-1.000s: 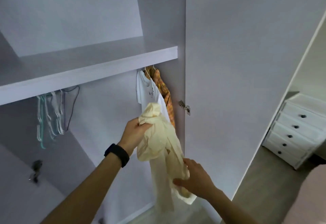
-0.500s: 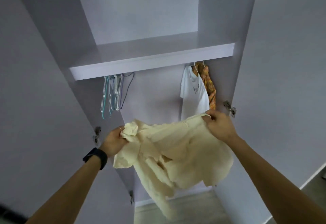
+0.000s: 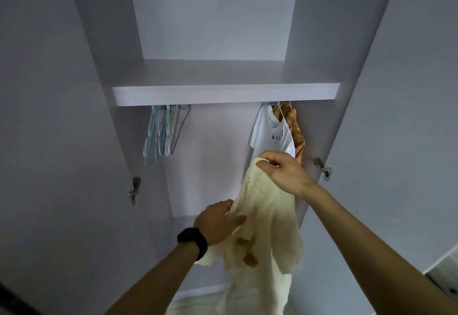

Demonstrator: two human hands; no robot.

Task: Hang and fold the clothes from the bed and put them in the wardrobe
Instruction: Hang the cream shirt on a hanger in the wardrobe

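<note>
Head view, the only one we have: the right hand (image 3: 282, 174) pinches the cream shirt (image 3: 267, 218) at its top edge, near what we take for the collar or a shoulder, fingers curled tight on the cloth. The left hand (image 3: 218, 220) sits lower, fingers slid under the fabric and showing dimly through it, thumb lying on top; we cannot tell if it clamps or just props the cloth. A dark wristband (image 3: 193, 241) is on that wrist. The shirt hangs bunched between the hands inside the open wardrobe (image 3: 213, 29), below the shelf (image 3: 223, 94), not yet on a hanger. The empty hangers (image 3: 162, 132) hang in a cluster on the left under the shelf. On the right hang a white T-shirt (image 3: 271, 133) and, just behind it, an orange patterned garment (image 3: 296, 130); the right hand is just in front of the T-shirt's hem. We judge the step as opening the shirt out to find its neck before hanging. To do it well we'd keep the right pinch on the top edge as the anchor, run the left hand along to the other shoulder so the shirt drops flat, then free one hand for a hanger. Thin, limp cloth, so a one-point grip twists it. We'd watch for dragging the T-shirt off its hanger. The rail itself is hidden behind the shelf edge.
</note>
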